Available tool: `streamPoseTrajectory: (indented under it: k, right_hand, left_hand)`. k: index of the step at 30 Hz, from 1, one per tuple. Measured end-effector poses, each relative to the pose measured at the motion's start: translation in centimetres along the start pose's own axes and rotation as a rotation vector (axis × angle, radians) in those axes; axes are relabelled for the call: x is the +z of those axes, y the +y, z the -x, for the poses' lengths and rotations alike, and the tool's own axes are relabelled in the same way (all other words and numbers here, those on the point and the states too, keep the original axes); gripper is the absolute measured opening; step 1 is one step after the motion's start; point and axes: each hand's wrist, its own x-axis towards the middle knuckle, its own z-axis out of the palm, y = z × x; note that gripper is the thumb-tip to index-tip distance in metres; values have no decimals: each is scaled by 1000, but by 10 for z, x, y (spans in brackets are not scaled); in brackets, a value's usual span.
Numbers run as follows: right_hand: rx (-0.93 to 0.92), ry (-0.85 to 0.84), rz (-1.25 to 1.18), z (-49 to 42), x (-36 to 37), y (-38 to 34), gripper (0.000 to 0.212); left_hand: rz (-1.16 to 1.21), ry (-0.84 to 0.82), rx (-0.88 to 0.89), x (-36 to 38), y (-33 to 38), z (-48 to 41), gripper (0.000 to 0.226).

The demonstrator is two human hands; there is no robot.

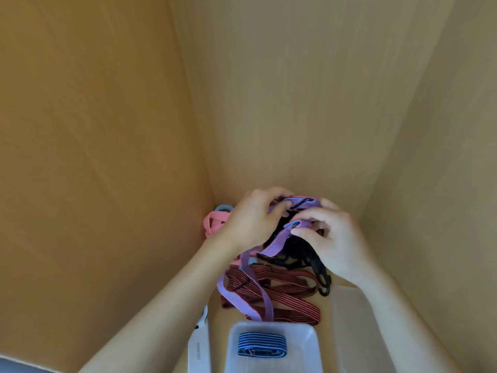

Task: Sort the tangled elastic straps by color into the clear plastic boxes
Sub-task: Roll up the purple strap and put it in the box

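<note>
Both hands work on a purple elastic strap (pixel 274 246) with pink edges, lifted above the tangle. My left hand (pixel 250 219) pinches its upper loop; my right hand (pixel 330 238) grips a lower loop near a metal buckle. A tail of that strap trails down over a dark red striped strap (pixel 290 300) lying on the wooden floor. A black strap (pixel 298 254) hangs bunched under my right hand. A pink strap (pixel 215 222) lies in the left corner. A clear plastic box (pixel 309 351) at the bottom holds a folded blue striped strap (pixel 262 344).
Wooden walls close in on the left, back and right. A second clear box (pixel 357 332) stands to the right of the first. A white item with lettering (pixel 199 351) leans at the lower left. A pale blue piece (pixel 223 208) peeks behind the pink strap.
</note>
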Motion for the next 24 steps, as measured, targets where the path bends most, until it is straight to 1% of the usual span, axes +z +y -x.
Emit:
streamPoseTrajectory:
  k: [4,5,7,10,14,19,22,24]
  right_hand:
    - [8,181,-191,-24,-10,-9,32]
    - [12,206,-235,-32,-12,-12,33]
    - [26,219,-290,-51,-17,-18,36]
    - [-4,222,-288,-77,-18,-30,34]
    - [-103,280,-267,-103,-21,-48,43]
    - [-215,356,-151,-122,-28,-66,43]
    - [-260,393,-120,-129,-32,-76,45]
    - [-292,396,-49,-133,-36,-79,49]
  left_hand:
    - [473,80,-204,-9,1,-10,13]
    - [539,92,-231,-13,3,-14,12]
    - [599,117,-236,-21,12,-25,16]
    - [709,136,-215,-34,30,-42,16]
    - [745,117,-155,-50,48,-58,15]
    - [804,43,-161,-62,61,-69,23]
    - [756,12,-125,-63,60,-67,30]
    - [734,2,-98,-63,58,-65,31]
